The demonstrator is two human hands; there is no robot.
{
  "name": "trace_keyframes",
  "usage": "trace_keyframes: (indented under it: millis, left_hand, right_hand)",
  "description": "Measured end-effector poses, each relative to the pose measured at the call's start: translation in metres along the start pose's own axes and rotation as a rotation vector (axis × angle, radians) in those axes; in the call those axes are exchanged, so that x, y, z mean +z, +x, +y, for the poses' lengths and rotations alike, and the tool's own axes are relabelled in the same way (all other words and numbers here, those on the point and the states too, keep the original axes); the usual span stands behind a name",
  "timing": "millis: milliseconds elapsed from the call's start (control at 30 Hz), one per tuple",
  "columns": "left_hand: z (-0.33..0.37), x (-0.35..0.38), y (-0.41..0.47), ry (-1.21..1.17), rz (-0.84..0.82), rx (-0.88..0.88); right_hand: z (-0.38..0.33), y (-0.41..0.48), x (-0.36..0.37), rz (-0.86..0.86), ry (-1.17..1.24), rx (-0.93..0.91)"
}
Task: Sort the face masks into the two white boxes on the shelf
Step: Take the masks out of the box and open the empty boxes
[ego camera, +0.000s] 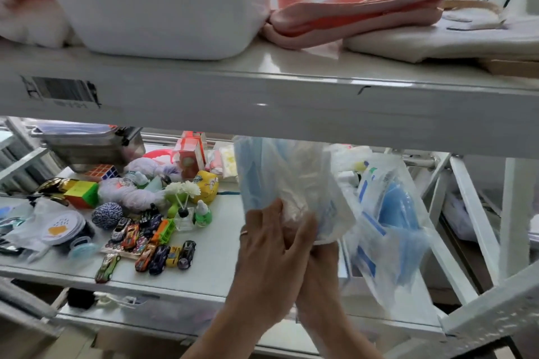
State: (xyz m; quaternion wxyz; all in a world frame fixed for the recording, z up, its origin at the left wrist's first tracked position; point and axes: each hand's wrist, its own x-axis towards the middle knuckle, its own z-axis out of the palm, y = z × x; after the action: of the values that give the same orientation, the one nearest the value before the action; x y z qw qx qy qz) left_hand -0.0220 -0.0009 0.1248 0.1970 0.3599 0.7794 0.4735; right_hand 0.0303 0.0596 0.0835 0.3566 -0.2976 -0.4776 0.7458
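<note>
A clear bag [300, 172] of blue face masks [253, 172] is held up over the right half of the lower shelf [224, 230], its top just under the front edge of the upper shelf [291, 96]. The left hand [268, 239] curls its fingers round the bag's lower part. The right hand [320, 256] sits under the bag's bottom edge, but the left hand covers its fingers, so I cannot tell its grip.

At the lower shelf's right end a second bag [379, 259] holds more blue masks [399, 207]; it is blurred, and what it rests in is hard to make out. A metal tray [84, 146] stands at the back left corner, its contents unclear. Toy cars [157, 248] lie near the front edge.

On the upper shelf's left part stands a white tub [151, 14], cut off at the top, its inside hidden.
</note>
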Motion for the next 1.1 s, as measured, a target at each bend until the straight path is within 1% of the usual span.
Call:
trace_keyframes:
  millis: [67, 100, 167, 233, 267, 300, 367, 433, 533, 567, 633, 667, 700, 733, 767, 833, 900, 933, 1000, 1033, 1067, 1100]
  left_hand:
    - [-0.030, -0.015, 0.005, 0.100, 0.005, -0.038]
    - [-0.048, -0.021, 0.009, 0.125, -0.020, -0.073]
    - [-0.080, -0.031, 0.021, 0.162, -0.099, -0.173]
    - [-0.107, -0.033, 0.035, 0.228, -0.190, -0.260]
    - [-0.117, -0.030, 0.042, 0.270, -0.230, -0.280]
    - [-0.125, -0.027, 0.047, 0.308, -0.264, -0.283]
    - [-0.141, -0.018, 0.057, 0.355, -0.319, -0.260]
    - [-0.156, -0.011, 0.066, 0.365, -0.370, -0.232]
    - [-0.168, -0.005, 0.076, 0.403, -0.388, -0.198]
    - [-0.170, -0.003, 0.078, 0.411, -0.375, -0.190]
    - [-0.172, 0.002, 0.084, 0.437, -0.359, -0.163]
    - [-0.174, 0.004, 0.086, 0.457, -0.354, -0.143]
    - [-0.176, 0.005, 0.087, 0.478, -0.353, -0.122]
    - [-0.179, 0.005, 0.088, 0.499, -0.355, -0.107]
    - [-0.180, 0.005, 0.089, 0.519, -0.360, -0.107]
    - [-0.178, 0.002, 0.090, 0.550, -0.357, -0.142]
    - [-0.165, -0.001, 0.087, 0.566, -0.309, -0.177]
    - [-0.154, -0.003, 0.084, 0.592, -0.266, -0.154]
    - [-0.129, -0.002, 0.074, 0.632, -0.142, -0.020]
    - [-0.117, 0.002, 0.069, 0.580, -0.082, 0.077]
    - [-0.105, 0.010, 0.065, 0.487, -0.048, 0.174]
    - [-0.092, 0.021, 0.063, 0.393, -0.049, 0.254]
  right_hand:
    - [0.022, 0.002, 0.023, -0.117, 0.248, 0.135]
    - [0.034, 0.001, 0.037, -0.150, 0.302, 0.163]
    - [0.066, 0.008, 0.053, -0.014, 0.216, 0.227]
    - [0.090, 0.017, 0.059, 0.075, 0.236, 0.347]
    - [0.096, 0.019, 0.060, 0.083, 0.251, 0.365]
    - [0.100, 0.022, 0.061, 0.121, 0.258, 0.390]
    - [0.118, 0.032, 0.053, 0.144, 0.135, 0.454]
    - [0.133, 0.039, 0.044, 0.160, 0.064, 0.518]
    - [0.135, 0.040, 0.035, 0.180, 0.097, 0.565]
    - [0.133, 0.039, 0.035, 0.167, -0.030, 0.546]
    - [0.126, 0.022, 0.024, 0.090, -0.132, 0.477]
    - [0.117, 0.010, 0.018, 0.048, -0.121, 0.461]
    - [0.113, 0.001, 0.006, 0.003, -0.199, 0.432]
    - [0.103, -0.010, -0.008, -0.021, -0.299, 0.391]
    - [0.086, -0.025, -0.017, -0.042, -0.390, 0.306]
    - [0.052, -0.048, -0.034, 0.083, -0.509, 0.114]
    - [0.020, -0.067, -0.056, 0.336, -0.547, -0.166]
    - [0.004, -0.072, -0.069, 0.502, -0.515, -0.302]
    - [-0.017, -0.072, -0.105, 0.718, -0.336, -0.493]
    - [-0.025, -0.068, -0.122, 0.776, -0.292, -0.530]
    - [-0.030, -0.061, -0.141, 0.784, -0.303, -0.515]
    - [-0.033, -0.051, -0.158, 0.746, -0.342, -0.469]
